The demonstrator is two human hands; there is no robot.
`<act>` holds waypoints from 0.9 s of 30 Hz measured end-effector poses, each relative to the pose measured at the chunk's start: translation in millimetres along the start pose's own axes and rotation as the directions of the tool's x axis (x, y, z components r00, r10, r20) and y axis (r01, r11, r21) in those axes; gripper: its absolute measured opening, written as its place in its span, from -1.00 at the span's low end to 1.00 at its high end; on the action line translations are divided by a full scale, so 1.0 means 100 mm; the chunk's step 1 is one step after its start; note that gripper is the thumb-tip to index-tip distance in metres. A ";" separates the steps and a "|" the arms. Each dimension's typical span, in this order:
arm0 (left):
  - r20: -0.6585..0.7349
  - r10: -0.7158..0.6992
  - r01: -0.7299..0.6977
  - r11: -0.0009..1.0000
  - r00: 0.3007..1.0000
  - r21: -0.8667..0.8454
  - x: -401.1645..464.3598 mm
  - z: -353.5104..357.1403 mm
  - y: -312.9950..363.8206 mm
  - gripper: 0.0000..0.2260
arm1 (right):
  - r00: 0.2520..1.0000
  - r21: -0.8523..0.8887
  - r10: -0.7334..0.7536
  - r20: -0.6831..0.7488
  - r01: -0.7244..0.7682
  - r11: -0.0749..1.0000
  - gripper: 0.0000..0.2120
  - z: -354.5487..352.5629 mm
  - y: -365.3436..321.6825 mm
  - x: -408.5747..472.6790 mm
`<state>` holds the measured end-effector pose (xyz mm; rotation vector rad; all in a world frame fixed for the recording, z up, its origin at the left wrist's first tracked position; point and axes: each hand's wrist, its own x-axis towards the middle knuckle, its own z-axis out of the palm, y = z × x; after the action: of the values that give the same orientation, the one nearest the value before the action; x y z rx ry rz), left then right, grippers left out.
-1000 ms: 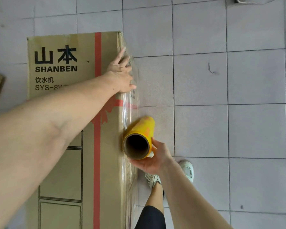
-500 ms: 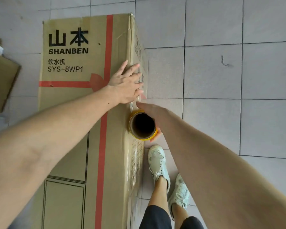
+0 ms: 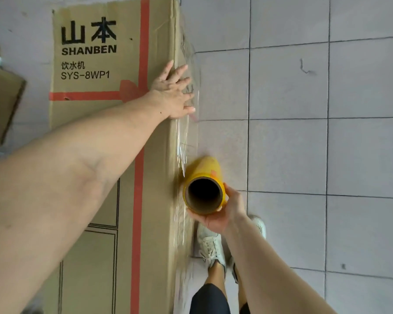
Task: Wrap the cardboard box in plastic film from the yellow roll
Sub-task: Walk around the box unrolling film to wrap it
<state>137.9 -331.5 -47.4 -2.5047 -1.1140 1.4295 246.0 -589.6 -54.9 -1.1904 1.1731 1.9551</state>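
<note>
A tall brown cardboard box [image 3: 95, 137] with red stripes and black SHANBEN lettering fills the left half of the view. My left hand [image 3: 171, 91] lies flat with fingers spread on the box's right edge, pressing clear plastic film [image 3: 186, 132] against it. The film runs down that edge to the yellow roll [image 3: 208, 172], whose hollow brown core faces the camera. My right hand [image 3: 222, 214] grips the roll from below and the right, close beside the box's side. More film clings to the box side lower down.
Grey floor tiles [image 3: 304, 143] spread to the right of the box. My feet in white sneakers [image 3: 210, 243] stand just below the roll, next to the box. A flat piece of cardboard [image 3: 2, 105] lies at the left edge.
The roll has moved down and away from my left hand, drawing out more film along the box edge. My right hand now holds it from below. My left hand stays pressed on the edge.
</note>
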 end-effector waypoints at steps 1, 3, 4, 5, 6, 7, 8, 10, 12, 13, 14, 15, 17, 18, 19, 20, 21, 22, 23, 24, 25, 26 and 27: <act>-0.002 0.038 -0.038 0.999 0.999 0.021 -0.03 0.04 0.05 -0.40 | 0.999 -0.053 0.001 -0.033 -0.002 0.999 -0.57 0.08 0.00 -0.03; -0.062 0.171 -0.171 0.985 0.983 0.011 -0.12 0.18 0.20 -0.43 | 0.985 -0.269 -0.076 -0.152 0.033 0.963 -0.64 0.28 -0.08 -0.07; -0.097 0.237 -0.241 0.970 0.967 -0.031 -0.19 0.28 0.27 -0.46 | 0.962 -0.454 -0.187 -0.201 0.078 0.888 -0.68 0.41 -0.12 -0.09; -0.091 0.280 -0.286 0.956 0.956 -0.065 -0.27 0.36 0.33 -0.49 | 0.920 -0.639 -0.326 -0.217 0.119 0.760 -0.67 0.50 -0.16 -0.09; -0.055 0.301 -0.303 0.952 0.952 -0.048 -0.32 0.42 0.38 -0.52 | 0.877 -0.774 -0.443 -0.187 0.146 0.617 -0.66 0.58 -0.21 -0.07; -0.014 0.305 -0.305 0.952 0.952 0.020 -0.35 0.44 0.41 -0.53 | 0.852 -0.860 -0.509 -0.121 0.167 0.483 -0.66 0.65 -0.24 -0.06; 0.024 0.290 -0.291 0.951 0.957 0.103 -0.36 0.44 0.42 -0.52 | 0.845 -0.898 -0.531 -0.057 0.189 0.397 -0.64 0.69 -0.27 -0.05; 0.098 0.243 -0.260 0.932 0.965 0.252 -0.36 0.36 0.45 -0.46 | 0.861 -0.912 -0.509 0.012 0.218 0.347 -0.57 0.79 -0.31 -0.01; 0.128 0.217 -0.246 0.926 0.968 0.286 -0.35 0.31 0.48 -0.41 | 0.903 -0.918 -0.429 -0.028 0.147 0.369 -0.36 0.88 -0.30 0.06; 0.142 0.203 -0.236 0.931 0.969 0.277 -0.35 0.33 0.48 -0.41 | 0.922 -0.919 -0.383 -0.052 0.106 0.380 -0.20 0.88 -0.29 0.15; 0.141 0.184 -0.215 0.943 0.973 0.255 -0.34 0.37 0.47 -0.42 | 0.939 -0.917 -0.340 -0.045 0.096 0.387 -0.04 0.85 -0.28 0.27; 0.135 0.155 -0.181 0.962 0.979 0.204 -0.33 0.41 0.46 -0.45 | 0.950 -0.910 -0.310 -0.039 0.095 0.404 0.08 0.78 -0.28 0.41; 0.129 0.146 -0.157 0.985 0.981 0.074 -0.31 0.44 0.43 -0.48 | 0.944 -0.838 -0.304 -0.128 0.061 0.542 0.21 0.52 -0.23 0.49; 0.126 0.157 -0.170 0.981 0.980 0.099 -0.31 0.44 0.43 -0.46 | 0.941 -0.763 -0.288 -0.176 0.054 0.644 0.19 0.37 -0.17 0.42; 0.140 0.163 -0.184 0.970 0.977 0.157 -0.31 0.42 0.45 -0.44 | 0.949 -0.681 -0.243 -0.201 0.043 0.731 0.11 0.22 -0.10 0.34; 0.141 0.175 -0.204 0.951 0.974 0.230 -0.31 0.40 0.47 -0.42 | 0.962 -0.593 -0.192 -0.194 0.041 0.804 -0.01 0.08 -0.02 0.19; 0.153 0.176 -0.212 0.941 0.972 0.265 -0.32 0.39 0.49 -0.41 | 0.972 -0.508 -0.149 -0.184 0.036 0.861 -0.15 -0.06 0.06 0.09; 0.159 0.173 -0.213 0.937 0.972 0.278 -0.31 0.38 0.50 -0.40 | 0.983 -0.381 -0.096 -0.158 0.029 0.924 -0.27 -0.21 0.14 0.03; 0.163 0.155 -0.196 0.942 0.974 0.272 -0.31 0.39 0.50 -0.39 | 0.989 -0.282 -0.065 -0.132 0.025 0.959 -0.35 -0.33 0.23 -0.01; 0.152 0.164 -0.203 0.935 0.975 0.291 -0.32 0.38 0.50 -0.39 | 0.994 -0.207 -0.038 -0.104 0.016 0.978 -0.38 -0.41 0.31 -0.03; 0.157 0.161 -0.201 0.936 0.974 0.289 -0.34 0.37 0.52 -0.39 | 0.995 -0.171 -0.025 -0.099 0.007 0.985 -0.41 -0.46 0.38 -0.02; 0.151 0.160 -0.200 0.933 0.975 0.301 -0.34 0.39 0.55 -0.39 | 0.994 -0.147 -0.005 -0.112 -0.012 0.989 -0.42 -0.47 0.46 -0.01; 0.158 0.149 -0.190 0.938 0.976 0.291 -0.37 0.40 0.58 -0.39 | 0.991 -0.153 0.010 -0.132 -0.031 0.988 -0.43 -0.48 0.51 0.03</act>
<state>128.4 -408.2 -65.0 -2.3606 -0.6392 1.6867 222.6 -655.5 -48.5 -1.4105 1.1181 2.0403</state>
